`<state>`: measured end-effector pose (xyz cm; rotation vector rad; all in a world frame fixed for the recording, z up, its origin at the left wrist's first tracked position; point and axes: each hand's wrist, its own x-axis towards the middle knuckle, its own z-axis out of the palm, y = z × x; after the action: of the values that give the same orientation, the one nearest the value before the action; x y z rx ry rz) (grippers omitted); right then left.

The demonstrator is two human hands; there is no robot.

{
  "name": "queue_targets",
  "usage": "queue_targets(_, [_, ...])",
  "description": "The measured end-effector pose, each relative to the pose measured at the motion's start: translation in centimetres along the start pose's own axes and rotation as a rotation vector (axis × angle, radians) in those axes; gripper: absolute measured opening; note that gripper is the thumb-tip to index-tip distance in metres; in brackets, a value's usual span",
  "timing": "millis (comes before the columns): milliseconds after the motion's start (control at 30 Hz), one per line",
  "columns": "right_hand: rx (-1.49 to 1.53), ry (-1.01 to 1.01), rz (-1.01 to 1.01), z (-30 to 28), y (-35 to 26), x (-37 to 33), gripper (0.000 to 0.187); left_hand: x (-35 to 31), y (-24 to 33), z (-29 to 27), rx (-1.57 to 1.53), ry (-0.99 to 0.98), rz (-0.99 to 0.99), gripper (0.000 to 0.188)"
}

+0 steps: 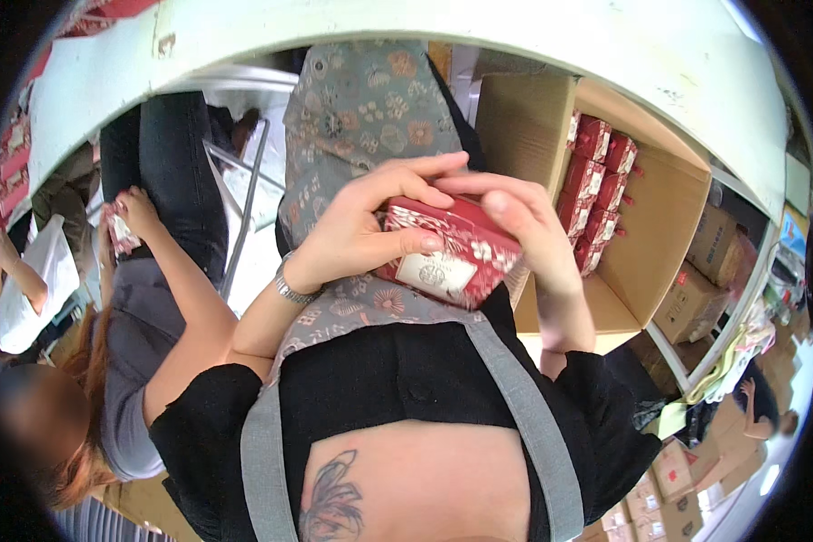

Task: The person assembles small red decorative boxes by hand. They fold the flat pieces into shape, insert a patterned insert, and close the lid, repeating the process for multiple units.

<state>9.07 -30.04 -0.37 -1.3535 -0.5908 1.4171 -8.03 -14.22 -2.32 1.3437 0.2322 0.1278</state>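
Note:
A small red gift box [447, 262] with white floral print and a pale label is held up in front of my apron, slightly tilted. My left hand [361, 226], with a metal watch on its wrist, grips the box from the left, thumb lying across the printed face. On the other side, my right hand [528, 221] is curled around the box's right end and far edge, with its thumb along the top. Several similar red boxes [596, 194] stand in rows inside an open cardboard carton [673, 217] just right of my right hand.
A white table edge [515, 32] curves across the far side. At my left, a seated co-worker's hand [135, 212] holds a similar small box beside a metal frame [244, 199]. Brown cartons [691, 303] sit on a shelf at right; another person [759, 397] is farther back.

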Motion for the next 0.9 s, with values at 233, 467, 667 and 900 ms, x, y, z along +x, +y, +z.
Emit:
queue_targets(233, [-0.252, 0.123, -0.334, 2.5, 4.7, -1.2, 0.061, -2.8, -0.7, -0.2, 0.345, 0.188, 0.095, 0.033])
queue_targets(467, [-0.285, 0.156, -0.474, 3.2, 6.6, -0.6, 0.051, -3.6, -1.6, -0.4, 0.39, 0.177, 0.152, 0.029])
queue_targets(667, [-0.319, 0.229, -0.509, 3.9, 7.1, -0.6, 0.055, -3.4, -1.1, 0.7, 0.234, 0.295, -0.005, 0.023])
queue_targets(900, [-0.737, 0.429, -0.724, 3.9, 6.6, -1.5, 0.047, -3.9, -1.8, 0.0, 0.287, 0.206, 0.001, 0.026])
